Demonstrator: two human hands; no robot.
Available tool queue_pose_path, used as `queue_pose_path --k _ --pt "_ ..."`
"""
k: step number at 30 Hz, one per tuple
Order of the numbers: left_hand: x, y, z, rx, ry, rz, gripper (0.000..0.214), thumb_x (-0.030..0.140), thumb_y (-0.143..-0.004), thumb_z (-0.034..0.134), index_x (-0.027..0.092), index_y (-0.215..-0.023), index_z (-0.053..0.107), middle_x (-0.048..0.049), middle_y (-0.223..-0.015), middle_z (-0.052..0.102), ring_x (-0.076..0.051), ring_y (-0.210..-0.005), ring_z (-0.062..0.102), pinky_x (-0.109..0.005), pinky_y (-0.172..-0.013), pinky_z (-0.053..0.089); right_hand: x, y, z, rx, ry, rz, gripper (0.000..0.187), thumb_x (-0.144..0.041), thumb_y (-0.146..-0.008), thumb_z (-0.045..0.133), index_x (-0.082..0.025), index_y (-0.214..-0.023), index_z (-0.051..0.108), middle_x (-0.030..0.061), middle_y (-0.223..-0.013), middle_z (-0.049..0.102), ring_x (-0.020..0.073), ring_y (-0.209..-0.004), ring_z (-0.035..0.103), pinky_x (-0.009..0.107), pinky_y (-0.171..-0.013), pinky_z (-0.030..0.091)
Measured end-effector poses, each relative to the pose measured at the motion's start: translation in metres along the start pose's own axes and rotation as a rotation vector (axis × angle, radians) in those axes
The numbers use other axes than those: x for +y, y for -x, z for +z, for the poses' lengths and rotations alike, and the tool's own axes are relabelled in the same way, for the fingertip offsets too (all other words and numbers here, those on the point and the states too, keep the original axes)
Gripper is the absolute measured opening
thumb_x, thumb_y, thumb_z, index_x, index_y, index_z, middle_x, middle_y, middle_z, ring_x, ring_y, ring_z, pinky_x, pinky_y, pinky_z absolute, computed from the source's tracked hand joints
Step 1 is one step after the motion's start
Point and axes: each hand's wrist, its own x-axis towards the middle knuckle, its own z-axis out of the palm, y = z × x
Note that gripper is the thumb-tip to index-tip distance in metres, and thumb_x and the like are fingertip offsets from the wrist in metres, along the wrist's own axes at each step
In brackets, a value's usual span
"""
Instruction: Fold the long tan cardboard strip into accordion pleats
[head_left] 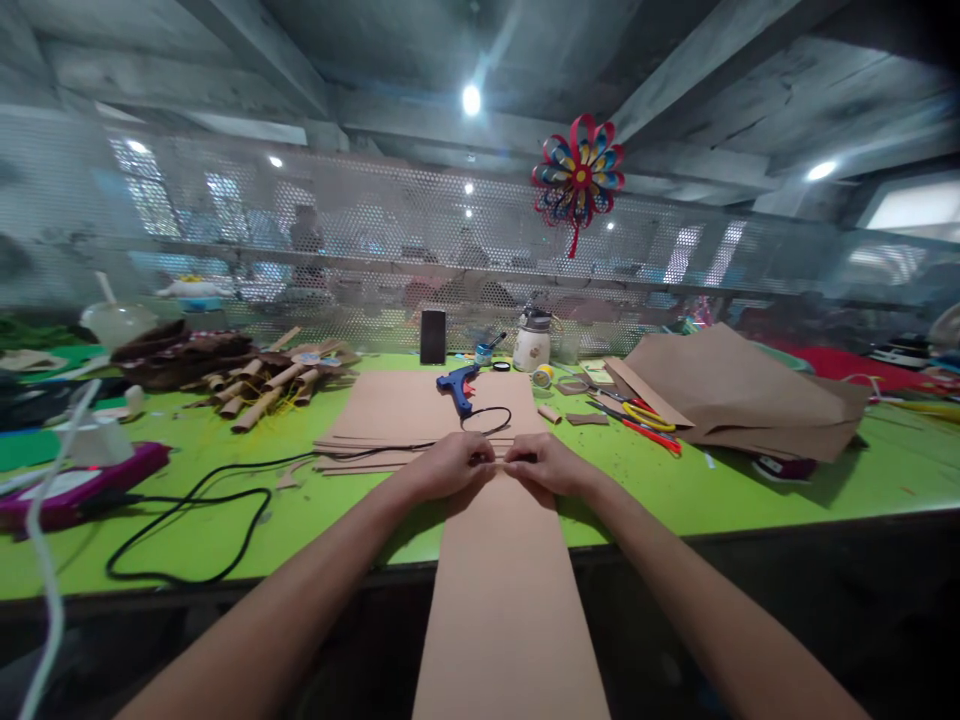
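Observation:
A long strip of brown kraft paper (506,590) runs from the table's front edge down toward me. My left hand (454,465) pinches its far end, fingers closed at the left corner. On the opposite corner my right hand (551,463) has its fingers closed on the same end, a small gap from the left. The fingertips partly hide the paper's edge there. Just beyond both hands lies a stack of brown paper sheets (390,400). On that stack rests a blue glue gun (457,388), its black cord trailing left past my left hand.
Rolled paper tubes (262,390) and a purple power strip (90,487) are at left. Scissors (645,430) and large brown sheets (727,390) lie at right. A phone (433,337) and a white bottle (532,342) stand behind. A paper flower (581,175) hangs above the green table (660,490).

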Motion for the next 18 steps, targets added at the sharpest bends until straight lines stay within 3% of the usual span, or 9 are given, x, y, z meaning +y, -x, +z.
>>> queue_pose_path --k 5,12,18 --pt "-0.0063 -0.0029 0.0029 0.002 -0.109 0.046 0.023 0.032 -0.079 0.053 0.016 -0.075 0.069 -0.0049 -0.075 0.059 -0.015 -0.071 0.052 -0.023 -0.065 0.037 0.0024 -0.0005 0.0033 0.022 0.09 -0.065 0.013 -0.025 -0.078 0.061 -0.016 -0.078 0.07 0.0043 -0.077 0.063 0.0149 -0.073 0.056 0.026 -0.068 0.042" --pt "-0.0054 0.0001 0.0037 -0.028 -0.069 0.016 0.021 0.029 -0.079 0.052 0.016 -0.085 0.068 -0.0044 -0.079 0.064 -0.016 -0.072 0.054 -0.023 -0.066 0.037 0.0031 -0.0012 0.0056 0.025 0.137 -0.092 0.012 -0.026 -0.079 0.062 -0.017 -0.082 0.07 0.0049 -0.08 0.063 0.0154 -0.074 0.055 0.026 -0.069 0.042" --pt "-0.0029 -0.0006 0.004 -0.036 -0.074 0.013 0.017 0.027 -0.079 0.053 0.015 -0.082 0.065 -0.0043 -0.078 0.062 -0.015 -0.072 0.052 -0.022 -0.064 0.037 0.0029 -0.0003 0.0055 0.002 0.174 -0.119 0.012 -0.027 -0.079 0.062 -0.017 -0.082 0.067 0.0042 -0.08 0.061 0.0147 -0.073 0.054 0.026 -0.068 0.042"
